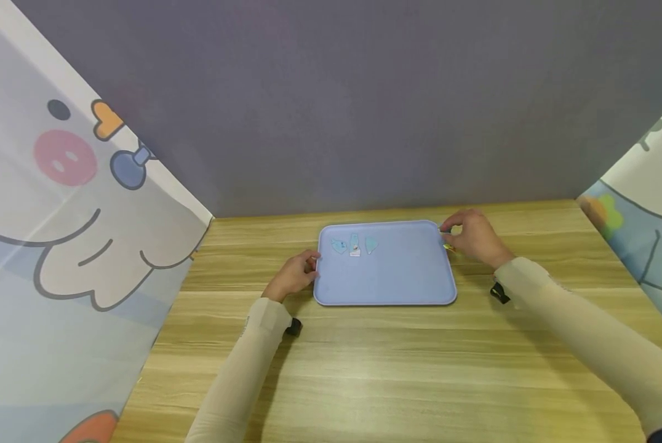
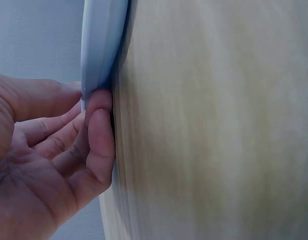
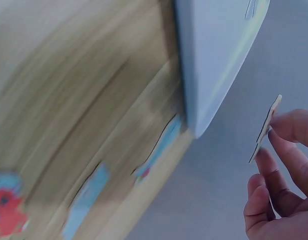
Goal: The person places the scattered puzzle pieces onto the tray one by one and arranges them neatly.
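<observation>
A pale blue tray [image 1: 386, 280] lies on the table, with three light-blue flat pieces in its upper left part: a left piece [image 1: 339, 246], a long middle piece [image 1: 355, 243] and a wedge-shaped piece [image 1: 371, 245]. At the tray's left side my left hand [image 1: 294, 276] pinches the rim [image 2: 98, 55], thumb above and fingers at its underside. My right hand [image 1: 474, 237] is by the tray's upper right corner. Between its thumb and fingers it pinches a thin flat piece [image 3: 268, 120], seen edge-on in the right wrist view and held above the table; its printed face is hidden.
Beside the tray's right side, the wooden table [image 1: 375, 363] bears more flat pieces: a narrow blue one [image 3: 159, 147], another blue one [image 3: 86, 202] and a red-and-blue one [image 3: 8, 205]. A grey wall [image 1: 364, 111] stands behind; printed cartoon panels [image 1: 59, 246] flank the table.
</observation>
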The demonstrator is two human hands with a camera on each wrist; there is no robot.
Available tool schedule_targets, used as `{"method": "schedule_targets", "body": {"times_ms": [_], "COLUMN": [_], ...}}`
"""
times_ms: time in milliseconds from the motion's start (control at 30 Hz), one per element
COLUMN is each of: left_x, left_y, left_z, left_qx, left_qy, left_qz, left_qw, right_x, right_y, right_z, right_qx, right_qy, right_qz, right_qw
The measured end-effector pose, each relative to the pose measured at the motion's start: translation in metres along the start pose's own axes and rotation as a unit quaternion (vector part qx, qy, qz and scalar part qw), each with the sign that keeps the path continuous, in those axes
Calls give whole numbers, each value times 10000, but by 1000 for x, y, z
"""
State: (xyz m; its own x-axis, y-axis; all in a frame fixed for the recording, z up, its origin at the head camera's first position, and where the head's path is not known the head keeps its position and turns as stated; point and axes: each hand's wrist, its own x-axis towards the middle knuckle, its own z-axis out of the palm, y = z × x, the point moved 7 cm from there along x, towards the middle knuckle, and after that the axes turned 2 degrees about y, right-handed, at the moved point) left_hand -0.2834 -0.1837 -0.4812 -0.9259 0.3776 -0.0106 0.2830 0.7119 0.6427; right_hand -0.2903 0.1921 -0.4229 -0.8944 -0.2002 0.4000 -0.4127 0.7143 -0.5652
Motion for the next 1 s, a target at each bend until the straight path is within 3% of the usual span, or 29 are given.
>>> {"method": "schedule_targets", "body": {"times_ms": [133, 400, 833, 1000], "left_x": [0, 0, 1, 2], "left_y": [-2, -3, -5, -3], "left_z": [1, 3, 3, 2], "left_qx": [34, -76, -151, -109], "left_qy": [24, 26, -2, 28], "left_qz": [33, -10, -92, -32], "left_qw": [10000, 10000, 9998, 9999], "right_x": [3, 8, 27, 34], "right_y": [-14, -32, -46, -45], "right_z": [16, 48, 87, 100], "right_qx": [95, 152, -46, 4], "right_qy": [-193, -737, -943, -1161], "right_qz": [-203, -90, -84, 241], "right_qw": [9996, 9971, 9955, 9929]}}
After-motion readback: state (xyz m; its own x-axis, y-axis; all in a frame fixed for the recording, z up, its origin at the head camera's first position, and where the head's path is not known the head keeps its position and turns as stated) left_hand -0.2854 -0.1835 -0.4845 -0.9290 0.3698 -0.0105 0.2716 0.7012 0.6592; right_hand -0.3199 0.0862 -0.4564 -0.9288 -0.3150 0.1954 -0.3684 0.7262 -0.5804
